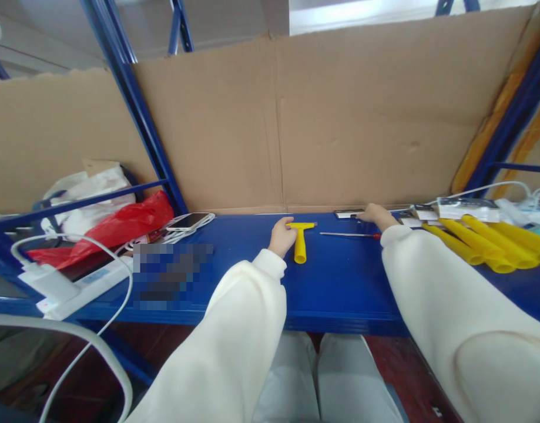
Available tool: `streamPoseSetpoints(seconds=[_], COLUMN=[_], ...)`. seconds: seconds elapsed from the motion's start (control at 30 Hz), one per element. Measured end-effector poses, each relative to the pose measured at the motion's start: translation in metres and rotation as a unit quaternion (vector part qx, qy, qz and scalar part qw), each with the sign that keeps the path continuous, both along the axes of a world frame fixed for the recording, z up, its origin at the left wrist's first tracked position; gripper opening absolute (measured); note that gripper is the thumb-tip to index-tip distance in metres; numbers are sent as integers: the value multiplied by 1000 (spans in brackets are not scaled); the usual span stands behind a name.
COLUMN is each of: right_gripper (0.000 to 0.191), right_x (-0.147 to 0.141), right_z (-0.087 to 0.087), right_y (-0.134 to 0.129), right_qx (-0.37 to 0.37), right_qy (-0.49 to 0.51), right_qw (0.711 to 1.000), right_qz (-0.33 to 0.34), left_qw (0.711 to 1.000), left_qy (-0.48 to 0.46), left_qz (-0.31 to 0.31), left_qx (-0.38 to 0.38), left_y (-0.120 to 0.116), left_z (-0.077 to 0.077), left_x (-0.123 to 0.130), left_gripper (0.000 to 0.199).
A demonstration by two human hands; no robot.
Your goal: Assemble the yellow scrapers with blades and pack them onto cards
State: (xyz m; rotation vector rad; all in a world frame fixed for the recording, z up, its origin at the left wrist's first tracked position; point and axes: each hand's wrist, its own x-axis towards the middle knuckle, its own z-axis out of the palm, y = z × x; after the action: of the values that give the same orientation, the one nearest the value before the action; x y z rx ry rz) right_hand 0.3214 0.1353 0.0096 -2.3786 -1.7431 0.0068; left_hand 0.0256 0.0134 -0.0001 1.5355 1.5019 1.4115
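Near the middle of the blue table, my left hand (pixel 282 236) is closed on the left end of the crossbar of a yellow T-shaped tool (pixel 300 247). The tool's hollow round handle points toward me, and a small grey tip shows at the bar's right end. My right hand (pixel 378 216) reaches to the back of the table, its fingers bent together at the right end of a small flat dark-and-white box (pixel 346 214). What those fingers pinch is too small to make out. A screwdriver (pixel 349 235) with a thin metal shaft and red handle lies just in front of that hand.
Several yellow tubes (pixel 494 244) lie at the right, before small boxes (pixel 468 208). At the left are a phone (pixel 188 221), a red bag (pixel 120 229) and a white power strip (pixel 89 288) with cables. A cardboard sheet (pixel 340 117) stands along the back, between blue posts.
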Motion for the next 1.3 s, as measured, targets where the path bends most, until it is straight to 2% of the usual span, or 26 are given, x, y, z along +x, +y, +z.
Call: streamPoseSetpoints(seconds=[0.17,0.3,0.6,0.9,1.3], right_gripper=[57,59,55,55,51], right_x=[3,3,4,-2,-6], right_z=[-5,-4,1,2,5], right_y=[11,9,-7,-33,-48], right_qx=[-10,-2,7,22,55], right_qy=[2,2,-8,-20,-15], right_qw=[1000,1000,1000,1000,998], right_qz=[5,6,7,5,1], left_qw=[1000,999,998,998,998], left_qy=[6,28,49,59,60], left_qz=[-15,-30,-38,-17,2], left_qx=[17,26,19,11,7], left_y=[-2,-2,0,-4,-5], left_z=[0,-2,-3,0,0], left_x=[2,3,1,1,-1], left_gripper=[44,46,47,47,44])
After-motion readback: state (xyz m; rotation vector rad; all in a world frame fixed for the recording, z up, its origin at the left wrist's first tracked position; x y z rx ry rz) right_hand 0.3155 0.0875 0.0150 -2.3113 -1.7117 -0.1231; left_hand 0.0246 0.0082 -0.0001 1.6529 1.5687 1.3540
